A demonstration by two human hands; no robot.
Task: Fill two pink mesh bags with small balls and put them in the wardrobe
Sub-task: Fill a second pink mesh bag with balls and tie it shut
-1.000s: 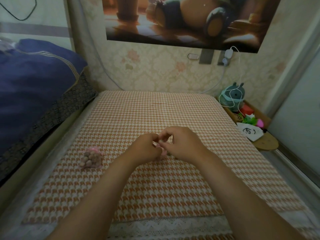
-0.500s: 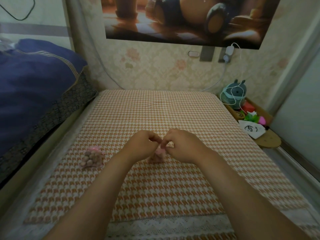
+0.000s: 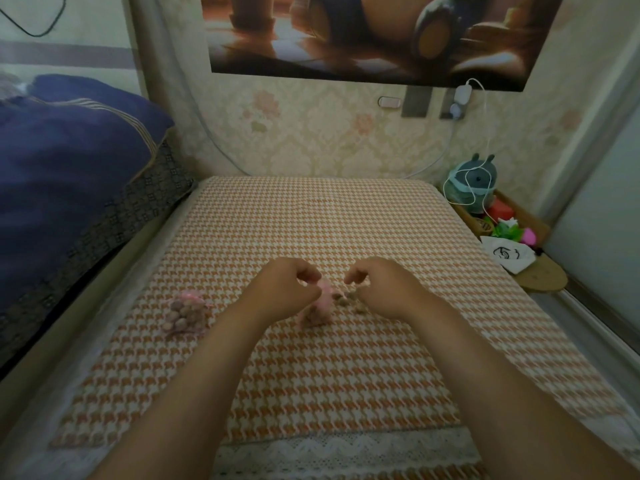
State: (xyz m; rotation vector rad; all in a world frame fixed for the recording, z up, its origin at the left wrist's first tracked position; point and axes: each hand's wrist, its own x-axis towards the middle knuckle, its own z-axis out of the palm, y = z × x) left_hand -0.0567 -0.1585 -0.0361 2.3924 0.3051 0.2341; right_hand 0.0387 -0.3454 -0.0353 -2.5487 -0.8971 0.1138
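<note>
Mesh bag [image 3: 317, 312] & matt woven cover [image 3: 346, 375]

Floral wallpaper [image 3: 311, 133] backed the houndstooth bed [image 3: 311, 209]; a poster [image 3: 346, 46] hung above, blue bedding [image 3: 69, 161] lay beside its left edge.

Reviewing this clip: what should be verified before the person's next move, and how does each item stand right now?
1. First pink mesh bag filled and lying on the checked cloth: ok.
2. Second pink mesh bag held: ok, the left hand appears to pinch its top.
3. All balls inside the second pink mesh bag: not ok, loose balls lie on the checked cloth beside it.
4. Right hand holding a ball: cannot tell, its fingers are curled and blurred.
5. Second pink mesh bag's mouth open: cannot tell.
</note>
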